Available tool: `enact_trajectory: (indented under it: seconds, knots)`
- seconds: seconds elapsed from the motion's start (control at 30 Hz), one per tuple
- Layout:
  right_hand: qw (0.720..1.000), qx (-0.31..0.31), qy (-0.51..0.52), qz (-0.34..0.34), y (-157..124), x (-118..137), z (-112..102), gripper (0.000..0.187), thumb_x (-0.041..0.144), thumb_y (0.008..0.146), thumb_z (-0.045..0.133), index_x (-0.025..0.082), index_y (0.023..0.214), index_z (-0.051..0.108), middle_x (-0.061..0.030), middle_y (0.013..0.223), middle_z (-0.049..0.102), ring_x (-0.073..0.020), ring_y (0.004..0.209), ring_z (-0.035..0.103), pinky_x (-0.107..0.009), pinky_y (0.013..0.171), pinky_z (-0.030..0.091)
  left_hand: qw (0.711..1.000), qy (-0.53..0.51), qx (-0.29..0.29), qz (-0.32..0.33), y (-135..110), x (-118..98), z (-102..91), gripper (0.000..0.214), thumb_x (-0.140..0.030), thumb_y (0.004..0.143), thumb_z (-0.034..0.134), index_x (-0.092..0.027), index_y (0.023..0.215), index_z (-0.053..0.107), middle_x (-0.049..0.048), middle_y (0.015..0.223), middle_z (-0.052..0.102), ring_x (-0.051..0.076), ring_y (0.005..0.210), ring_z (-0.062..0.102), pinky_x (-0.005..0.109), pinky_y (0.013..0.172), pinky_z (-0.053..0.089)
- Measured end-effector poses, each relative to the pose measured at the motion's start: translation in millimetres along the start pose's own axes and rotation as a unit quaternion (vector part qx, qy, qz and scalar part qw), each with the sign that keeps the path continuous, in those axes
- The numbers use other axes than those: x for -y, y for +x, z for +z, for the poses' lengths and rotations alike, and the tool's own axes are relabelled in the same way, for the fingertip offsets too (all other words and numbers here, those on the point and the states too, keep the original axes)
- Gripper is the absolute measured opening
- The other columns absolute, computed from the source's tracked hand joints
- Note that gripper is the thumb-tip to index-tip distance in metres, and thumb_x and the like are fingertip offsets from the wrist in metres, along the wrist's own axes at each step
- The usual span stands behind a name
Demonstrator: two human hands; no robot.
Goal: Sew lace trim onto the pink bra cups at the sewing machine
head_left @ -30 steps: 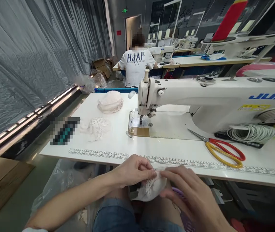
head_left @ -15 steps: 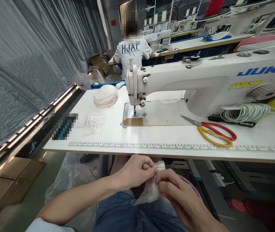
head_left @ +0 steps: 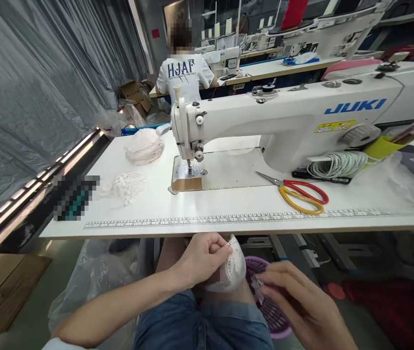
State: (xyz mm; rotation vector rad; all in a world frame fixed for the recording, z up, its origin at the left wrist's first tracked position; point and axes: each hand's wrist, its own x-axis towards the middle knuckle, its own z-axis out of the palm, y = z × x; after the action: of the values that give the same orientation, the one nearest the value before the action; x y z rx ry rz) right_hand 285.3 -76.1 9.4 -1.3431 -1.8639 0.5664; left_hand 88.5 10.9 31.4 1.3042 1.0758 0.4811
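Near the lap, the left hand (head_left: 201,257) pinches the top rim of the white lace cup (head_left: 233,266), which hangs just right of its fingers. The right hand (head_left: 298,304) curls over the purple basket (head_left: 256,266), apart from the cup; whether its fingertips grip something is not clear.

White sleeve (head_left: 61,344); blue denim shorts (head_left: 199,325) — forearms (head_left: 119,304) bare.

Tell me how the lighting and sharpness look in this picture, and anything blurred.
Head view: even, bright light on the white sewing table; a pixelated patch on its left end; left hand and its white lace cup sharp; right hand over the purple plastic basket slightly soft.
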Motion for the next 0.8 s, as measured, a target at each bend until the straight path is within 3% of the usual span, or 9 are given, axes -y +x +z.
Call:
enact_trajectory:
  seconds: [0.17,0.3,0.47,0.53,0.63,0.73,0.8]
  knots:
    - [0.999,0.005,0.01,-0.05,33.5,19.9,19.8,0.015,0.018,0.093,0.043,0.023,0.097,0.057,-0.0048,0.086,0.059,-0.0145,0.07,0.061,-0.022,0.058,0.048,1.0,0.019,0.001,0.003,-6.8,-3.1,3.8,0.022,-0.033,0.078,0.055,-0.014,0.067,0.051,-0.0047,0.05,0.044,0.005,0.045,0.03,0.018,0.043,0.022]
    - [0.999,0.038,-0.01,-0.036,35.3,20.5,28.2,0.015,0.017,0.095,0.037,0.022,0.093,0.051,-0.0052,0.086,0.056,-0.0133,0.065,0.056,-0.022,0.055,0.045,0.999,0.05,-0.01,0.006,-9.1,-5.0,4.2,0.02,-0.03,0.079,0.053,-0.014,0.067,0.052,-0.0033,0.052,0.047,0.006,0.046,0.034,0.018,0.043,0.024]
    - [0.997,0.053,0.055,0.011,28.9,21.8,21.8,0.02,0.02,0.096,0.031,0.023,0.08,0.042,-0.0003,0.072,0.048,-0.0136,0.058,0.047,-0.024,0.052,0.04,0.999,0.04,0.002,-0.002,-5.8,-5.9,3.7,0.02,-0.03,0.078,0.054,-0.014,0.067,0.052,-0.0044,0.05,0.045,0.006,0.045,0.034,0.017,0.043,0.026]
    - [0.994,0.088,0.064,0.027,13.3,5.9,15.3,0.022,0.022,0.097,0.03,0.023,0.078,0.04,0.0007,0.069,0.046,-0.0138,0.058,0.048,-0.024,0.052,0.041,0.999,0.035,0.002,0.0,-4.4,-5.9,0.9,0.02,-0.031,0.078,0.054,-0.014,0.068,0.052,-0.0051,0.05,0.042,0.005,0.045,0.033,0.017,0.043,0.026]
    - [0.982,0.186,-0.01,0.041,-25.4,-40.4,4.3,0.021,0.023,0.096,0.036,0.023,0.077,0.047,-0.0005,0.068,0.055,-0.0143,0.057,0.056,-0.023,0.053,0.048,0.999,0.033,0.009,0.004,-2.1,-3.7,-4.4,0.02,-0.031,0.078,0.055,-0.013,0.069,0.054,-0.0051,0.05,0.043,0.005,0.045,0.033,0.016,0.043,0.026]
    - [0.983,0.095,-0.157,-0.008,-58.3,-81.9,-6.4,0.023,0.028,0.09,0.045,0.023,0.073,0.06,-0.0079,0.065,0.066,-0.0228,0.054,0.064,-0.031,0.047,0.051,1.0,0.019,0.02,-0.001,0.4,-1.9,-7.3,0.02,-0.031,0.079,0.055,-0.013,0.07,0.054,-0.0048,0.051,0.045,0.005,0.045,0.035,0.016,0.044,0.027]
    - [0.979,0.081,-0.19,0.004,-59.7,-88.9,-10.2,0.015,0.033,0.084,0.057,0.023,0.09,0.067,-0.0139,0.089,0.071,-0.032,0.076,0.07,-0.039,0.061,0.057,0.999,0.022,0.037,-0.003,0.6,-4.1,-8.3,0.019,-0.03,0.078,0.055,-0.012,0.071,0.056,-0.0044,0.052,0.046,0.005,0.045,0.036,0.015,0.043,0.027]
